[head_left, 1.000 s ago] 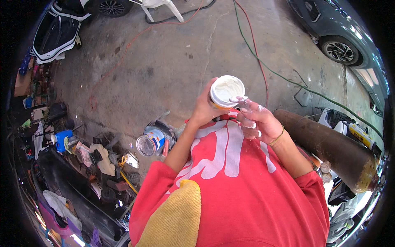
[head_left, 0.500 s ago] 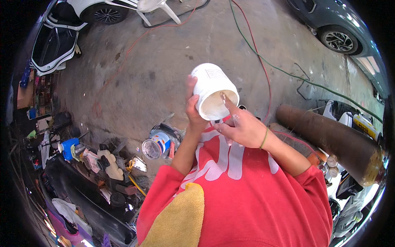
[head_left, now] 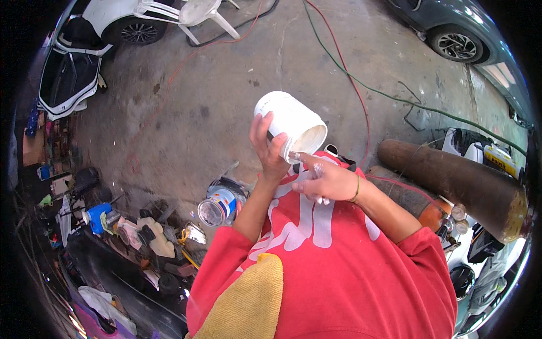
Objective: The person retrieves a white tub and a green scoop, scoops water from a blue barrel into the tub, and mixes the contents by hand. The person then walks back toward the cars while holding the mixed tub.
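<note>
- Concrete floor (head_left: 237,85): fills the view from 9 to 3 o'clock, with a red hose (head_left: 344,73) and a green hose (head_left: 395,96) trailing across it.
- Rust-brown cylinder (head_left: 451,183): lies on its side at 3 o'clock, well apart from both hands.
- White tub (head_left: 291,125): held at centre, above the red shirt (head_left: 339,265), tilted so its open mouth faces down toward 5 o'clock.
- Tin can (head_left: 217,206): on the floor at 8 o'clock of the tub, lying on its side among clutter.
- Left hand (head_left: 268,150): wrapped around the tub wall, thumb on the near side; 1 firm hold carries the tub.
- Right hand (head_left: 324,181): holds nothing; its index finger reaches to the tub's rim, other fingers loosely curled and smeared with white paste.
- Risk: with the mouth tipped down, paste could likely drop onto the shirt; smeared fingers may slip on the smooth wall.
- Change: 1.0 s ago the tub was upright, mouth facing the camera; 0.5 s ago it was part tipped; now it is tipped further and held lower.
</note>
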Motion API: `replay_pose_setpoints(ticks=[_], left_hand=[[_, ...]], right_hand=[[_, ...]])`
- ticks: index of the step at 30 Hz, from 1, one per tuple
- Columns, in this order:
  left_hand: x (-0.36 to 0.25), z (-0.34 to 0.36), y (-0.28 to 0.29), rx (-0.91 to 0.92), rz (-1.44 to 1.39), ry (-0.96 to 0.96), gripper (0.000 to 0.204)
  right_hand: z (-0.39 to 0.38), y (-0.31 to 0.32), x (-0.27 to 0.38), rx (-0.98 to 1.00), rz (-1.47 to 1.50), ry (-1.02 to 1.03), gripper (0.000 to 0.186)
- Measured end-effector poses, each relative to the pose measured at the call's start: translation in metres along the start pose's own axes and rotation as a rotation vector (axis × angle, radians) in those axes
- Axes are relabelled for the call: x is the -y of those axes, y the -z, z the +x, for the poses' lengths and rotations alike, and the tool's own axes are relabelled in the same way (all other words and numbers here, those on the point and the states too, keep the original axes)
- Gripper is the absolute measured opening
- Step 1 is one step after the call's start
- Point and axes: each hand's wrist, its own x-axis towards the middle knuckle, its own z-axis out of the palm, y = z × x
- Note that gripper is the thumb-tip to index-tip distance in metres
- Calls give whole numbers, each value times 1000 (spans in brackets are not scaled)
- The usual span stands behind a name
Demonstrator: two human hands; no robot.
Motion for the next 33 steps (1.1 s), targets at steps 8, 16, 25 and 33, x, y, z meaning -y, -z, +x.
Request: replay_pose_setpoints(ticks=[8, 16, 25, 33], left_hand=[[7, 14, -20, -114, 106, 23, 67], [7, 5, -27, -96, 42, 405, 95], [8, -4, 1, 1, -28, 426, 98], [-5, 4, -10, 52, -108, 407, 82]], right_hand=[[21, -2, -9, 242, 1178, 225, 31], [34, 3, 7, -293, 868, 312, 44], [-30, 3, 75, -697, -239, 641, 52], [13, 2, 19, -459, -641, 77, 73]])
